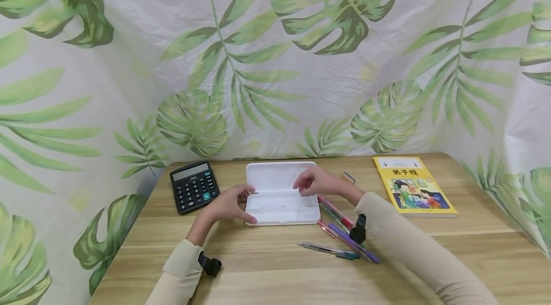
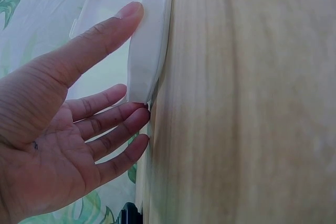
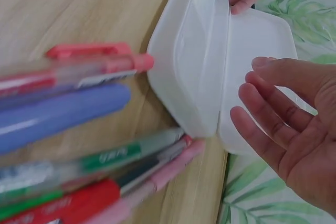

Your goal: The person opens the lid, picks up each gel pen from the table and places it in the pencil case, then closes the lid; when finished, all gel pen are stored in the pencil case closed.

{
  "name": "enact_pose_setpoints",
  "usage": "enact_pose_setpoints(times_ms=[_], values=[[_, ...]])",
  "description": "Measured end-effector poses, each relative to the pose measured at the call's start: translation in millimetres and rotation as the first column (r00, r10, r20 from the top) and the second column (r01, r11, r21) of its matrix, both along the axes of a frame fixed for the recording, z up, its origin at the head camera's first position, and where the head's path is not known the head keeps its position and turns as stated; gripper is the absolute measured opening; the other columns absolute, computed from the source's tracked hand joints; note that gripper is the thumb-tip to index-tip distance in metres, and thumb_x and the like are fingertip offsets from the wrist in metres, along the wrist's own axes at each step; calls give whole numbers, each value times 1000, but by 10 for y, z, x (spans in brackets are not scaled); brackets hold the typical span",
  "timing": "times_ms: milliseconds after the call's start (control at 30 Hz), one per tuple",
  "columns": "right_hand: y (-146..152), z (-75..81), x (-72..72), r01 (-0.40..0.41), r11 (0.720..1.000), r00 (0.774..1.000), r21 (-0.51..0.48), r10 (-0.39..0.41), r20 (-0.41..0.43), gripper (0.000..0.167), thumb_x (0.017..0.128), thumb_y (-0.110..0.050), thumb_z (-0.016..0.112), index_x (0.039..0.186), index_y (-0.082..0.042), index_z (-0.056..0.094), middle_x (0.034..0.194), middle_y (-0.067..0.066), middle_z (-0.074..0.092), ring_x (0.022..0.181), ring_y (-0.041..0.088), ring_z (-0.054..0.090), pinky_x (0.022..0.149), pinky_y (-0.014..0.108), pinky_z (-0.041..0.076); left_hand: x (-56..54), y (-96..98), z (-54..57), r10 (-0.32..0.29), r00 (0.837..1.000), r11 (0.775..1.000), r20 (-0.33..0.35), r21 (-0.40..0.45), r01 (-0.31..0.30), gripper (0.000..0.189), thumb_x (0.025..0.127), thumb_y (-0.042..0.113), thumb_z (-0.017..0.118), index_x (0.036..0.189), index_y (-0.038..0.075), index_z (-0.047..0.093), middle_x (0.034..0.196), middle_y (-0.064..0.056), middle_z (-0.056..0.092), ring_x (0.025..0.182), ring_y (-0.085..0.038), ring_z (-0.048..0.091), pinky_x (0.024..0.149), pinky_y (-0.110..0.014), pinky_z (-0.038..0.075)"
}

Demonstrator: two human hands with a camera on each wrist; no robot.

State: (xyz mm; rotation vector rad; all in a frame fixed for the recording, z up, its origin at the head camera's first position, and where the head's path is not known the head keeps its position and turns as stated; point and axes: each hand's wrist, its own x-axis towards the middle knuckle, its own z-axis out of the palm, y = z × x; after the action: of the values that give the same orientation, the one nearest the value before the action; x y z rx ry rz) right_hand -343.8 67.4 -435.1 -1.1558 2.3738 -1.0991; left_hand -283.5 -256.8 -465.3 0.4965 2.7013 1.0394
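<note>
An opened white pencil case (image 1: pixel 281 217) lies on the table, its lid (image 1: pixel 273 176) tilted back behind the tray. In the head view the tray looks bare inside. My left hand (image 1: pixel 228 203) holds the case by its left end: the thumb presses the front edge, while the fingers touch the end and rear corner. In the left wrist view, that thumb (image 2: pixel 126 17) lies on the white wall. My right hand (image 1: pixel 318 181) hovers before the lid's right part, its fingers loosely bent with nothing between them. Beside the case lie several pens (image 1: pixel 340 233), among them red, purple and green ones.
A black calculator (image 1: pixel 195 189) sits left of the case. At the right back lies a yellow picture-covered book (image 1: pixel 415 185). A small blue-and-orange item, perhaps an eraser (image 1: pixel 347 178), lies behind my right wrist. A leaf-patterned curtain (image 1: pixel 275 80) hangs along the table's far edge.
</note>
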Motion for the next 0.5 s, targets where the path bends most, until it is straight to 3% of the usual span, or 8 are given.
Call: enact_pose_setpoints(times_ms=[500], values=[[676,-81,126,80,995,992,66,-86,92,24,85,1,77,108,6,73,87,12,72,74,9,61,65,19,52,3,4,1,-5,1000,1000,-8,-1,5,86,64,28,98,134,1,57,117,-12,65,110,-27,60,102,-48,50]])
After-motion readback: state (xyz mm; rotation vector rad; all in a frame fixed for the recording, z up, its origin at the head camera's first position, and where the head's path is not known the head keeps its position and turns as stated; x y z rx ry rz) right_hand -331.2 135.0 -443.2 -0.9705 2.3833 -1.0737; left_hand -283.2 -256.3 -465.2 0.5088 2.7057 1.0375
